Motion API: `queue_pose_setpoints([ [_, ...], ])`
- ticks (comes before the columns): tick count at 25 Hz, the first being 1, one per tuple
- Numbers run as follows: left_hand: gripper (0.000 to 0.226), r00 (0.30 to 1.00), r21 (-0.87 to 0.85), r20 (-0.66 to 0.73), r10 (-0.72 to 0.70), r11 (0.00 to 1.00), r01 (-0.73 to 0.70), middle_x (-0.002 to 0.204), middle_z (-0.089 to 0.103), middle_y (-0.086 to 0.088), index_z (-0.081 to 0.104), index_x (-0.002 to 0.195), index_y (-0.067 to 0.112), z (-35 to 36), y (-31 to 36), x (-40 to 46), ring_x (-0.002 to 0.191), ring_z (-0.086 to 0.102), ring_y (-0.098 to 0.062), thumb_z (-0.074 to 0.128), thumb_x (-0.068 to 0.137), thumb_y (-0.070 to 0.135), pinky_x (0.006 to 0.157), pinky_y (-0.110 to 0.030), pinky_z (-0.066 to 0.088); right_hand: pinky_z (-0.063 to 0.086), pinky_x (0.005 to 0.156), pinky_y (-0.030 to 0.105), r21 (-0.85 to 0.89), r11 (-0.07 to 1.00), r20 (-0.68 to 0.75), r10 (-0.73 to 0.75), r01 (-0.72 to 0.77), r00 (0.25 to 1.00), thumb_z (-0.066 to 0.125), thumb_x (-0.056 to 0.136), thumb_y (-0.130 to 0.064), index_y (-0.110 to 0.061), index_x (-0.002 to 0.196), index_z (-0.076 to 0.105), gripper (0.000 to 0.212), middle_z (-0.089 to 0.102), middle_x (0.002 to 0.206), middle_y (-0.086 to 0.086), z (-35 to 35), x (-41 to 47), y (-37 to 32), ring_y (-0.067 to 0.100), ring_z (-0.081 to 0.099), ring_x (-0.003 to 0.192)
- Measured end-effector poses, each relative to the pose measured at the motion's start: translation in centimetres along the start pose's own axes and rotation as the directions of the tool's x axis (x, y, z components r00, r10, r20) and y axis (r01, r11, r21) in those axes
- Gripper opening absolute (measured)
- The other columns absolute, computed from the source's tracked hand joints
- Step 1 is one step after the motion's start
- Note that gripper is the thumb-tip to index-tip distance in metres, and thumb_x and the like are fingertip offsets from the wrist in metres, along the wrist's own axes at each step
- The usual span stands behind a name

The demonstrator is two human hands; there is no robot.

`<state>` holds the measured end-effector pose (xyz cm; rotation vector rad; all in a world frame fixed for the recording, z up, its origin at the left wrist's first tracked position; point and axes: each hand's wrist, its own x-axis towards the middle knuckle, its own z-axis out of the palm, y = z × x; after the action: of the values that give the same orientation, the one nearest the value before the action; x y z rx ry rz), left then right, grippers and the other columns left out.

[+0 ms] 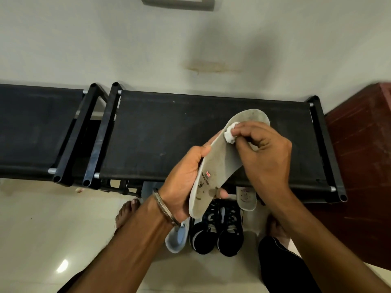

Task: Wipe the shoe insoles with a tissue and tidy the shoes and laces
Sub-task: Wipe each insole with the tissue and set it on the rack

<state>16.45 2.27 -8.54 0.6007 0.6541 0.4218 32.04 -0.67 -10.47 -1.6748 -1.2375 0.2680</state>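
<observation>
Nearest my lens are the two forearms, the left one wearing a metal bangle [167,212]; only the head view is available, so I work from that alone. My left hand [186,182] grips the heel end of a grey insole [220,161], fingers curled round its edge and the thumb pressing the printed face; I judge this hold keeps the insole stiff and tilted up so the toe end can be rubbed. My right hand [266,144] pinches a small wad of white tissue [229,134] between fingertips and thumb, pressed against the upper part of the insole, where dark marks show; wiping looks under way, not finished. Below the hands, on the floor, stand a pair of dark sneakers [220,227] side by side, laces loose; a pale shoe [176,237] sits just beside them to the left, and what may be a second insole [246,197] leans near the rack, though it is partly hidden. Behind all this runs a black fabric-topped shoe rack [165,132] against a cream wall [127,49]; the glossy light tile floor [53,229] catches a glare, and a dark red surface [359,155] borders the right.
</observation>
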Motion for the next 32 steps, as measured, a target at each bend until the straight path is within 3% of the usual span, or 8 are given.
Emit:
queue_pose_setpoints([
  [2, 0.042, 0.999, -0.024, -0.033, -0.015, 1.0, 0.015, 0.107, 0.065, 0.0, 0.059, 0.13, 0.028, -0.5, -0.1, 0.5, 0.083, 0.061, -0.009, 0.03, 0.1, 0.033, 0.052, -0.027, 0.048, 0.052, 0.082, 0.013, 0.052, 0.999, 0.068, -0.006, 0.002, 0.998, 0.072, 0.081, 0.005, -0.011, 0.088, 0.078, 0.018, 0.073, 0.096, -0.004, 0.8, -0.9, -1.0, 0.002, 0.068, 0.09],
  [6, 0.038, 0.999, -0.223, -0.048, -0.023, 0.975, 0.011, 0.085, 0.061, -0.004, 0.07, 0.087, 0.014, -1.1, 0.6, 0.7, 0.077, 0.06, -0.014, 0.039, 0.093, 0.035, 0.072, -0.029, 0.048, 0.055, 0.078, 0.018, 0.203, 0.979, 0.223, -0.064, 0.018, 0.973, 0.072, 0.077, 0.008, -0.008, 0.085, 0.079, 0.02, 0.074, 0.094, -0.003, 2.7, -3.3, -3.3, 0.003, 0.07, 0.087],
  [11, 0.042, 0.996, -0.246, -0.092, -0.006, 0.969, -0.017, 0.094, 0.07, -0.005, 0.065, 0.115, 0.011, -1.5, 1.4, 0.6, 0.088, 0.067, -0.016, 0.038, 0.096, 0.036, 0.082, -0.025, 0.054, 0.058, 0.078, 0.024, 0.338, 0.938, 0.385, -0.059, -0.081, 0.921, 0.073, 0.075, 0.007, -0.008, 0.083, 0.079, 0.019, 0.075, 0.091, -0.004, 2.5, -4.1, -3.9, 0.006, 0.071, 0.086],
  [15, 0.047, 0.994, -0.201, -0.096, 0.052, 0.977, -0.071, 0.107, 0.068, -0.007, 0.047, 0.142, 0.014, -0.8, 0.3, 0.8, 0.093, 0.067, -0.016, 0.032, 0.1, 0.029, 0.078, -0.028, 0.057, 0.059, 0.074, 0.026, 0.138, 0.99, 0.256, -0.048, 0.013, 0.965, 0.074, 0.077, 0.006, -0.01, 0.083, 0.079, 0.018, 0.074, 0.091, -0.004, 2.0, -3.1, -2.6, 0.005, 0.07, 0.084],
  [19, 0.042, 0.995, -0.124, -0.091, 0.039, 0.991, -0.05, 0.111, 0.067, -0.004, 0.054, 0.134, 0.024, -0.5, -0.5, 1.0, 0.089, 0.066, -0.012, 0.032, 0.1, 0.03, 0.063, -0.028, 0.055, 0.056, 0.075, 0.017, 0.082, 0.99, 0.153, 0.105, -0.118, 0.983, 0.072, 0.078, 0.006, -0.014, 0.082, 0.078, 0.021, 0.073, 0.089, -0.009, 1.2, -1.4, -1.4, 0.001, 0.068, 0.086],
  [22, 0.041, 0.99, -0.199, -0.138, 0.019, 0.979, -0.047, 0.089, 0.069, -0.007, 0.066, 0.107, 0.012, -1.0, -0.1, 1.1, 0.079, 0.067, -0.016, 0.033, 0.099, 0.035, 0.069, -0.028, 0.057, 0.059, 0.073, 0.023, 0.231, 0.958, 0.293, 0.096, -0.168, 0.951, 0.072, 0.077, 0.008, -0.012, 0.082, 0.079, 0.021, 0.075, 0.09, -0.007, 1.9, -2.7, -3.3, 0.005, 0.071, 0.085],
  [27, 0.037, 0.969, -0.236, -0.244, 0.032, 0.968, -0.091, 0.085, 0.064, -0.005, 0.068, 0.098, 0.011, -1.9, 1.3, 0.8, 0.078, 0.062, -0.016, 0.045, 0.092, 0.04, 0.072, -0.027, 0.052, 0.058, 0.079, 0.027, 0.363, 0.892, 0.508, 0.052, -0.269, 0.86, 0.071, 0.075, 0.012, -0.008, 0.082, 0.079, 0.023, 0.075, 0.089, -0.005, 1.8, -3.7, -4.7, 0.011, 0.072, 0.087],
  [32, 0.044, 0.944, -0.29, -0.327, 0.04, 0.947, -0.141, 0.123, 0.064, -0.017, 0.059, 0.13, 0.01, -1.5, 0.9, 1.2, 0.112, 0.063, -0.031, 0.044, 0.096, 0.035, 0.1, -0.039, 0.05, 0.057, 0.08, 0.023, 0.247, 0.963, 0.374, 0.008, -0.108, 0.927, 0.07, 0.074, 0.011, -0.008, 0.083, 0.079, 0.022, 0.075, 0.089, -0.005, 2.7, -4.2, -5.0, 0.006, 0.071, 0.087],
])
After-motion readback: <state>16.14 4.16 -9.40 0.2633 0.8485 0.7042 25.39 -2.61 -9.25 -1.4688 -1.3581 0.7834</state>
